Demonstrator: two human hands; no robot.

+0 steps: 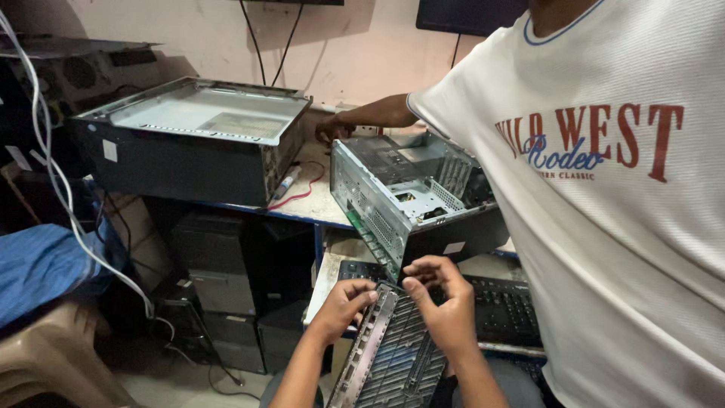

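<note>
A dark grilled computer front panel (393, 355) lies tilted across my lap, low in the middle of the view. My left hand (341, 306) grips its upper left edge. My right hand (442, 306) clasps its top right part, fingers curled over the edge. Just beyond it an opened grey computer case (404, 193) lies on its side on the table (321, 204), its metal interior showing.
A person in a white printed shirt (604, 219) stands close at the right, one hand (332, 127) reaching behind the case. A second closed case (192, 136) sits at the left of the table. A black keyboard (502, 302) lies below; computer towers (219, 287) and cables stand beneath.
</note>
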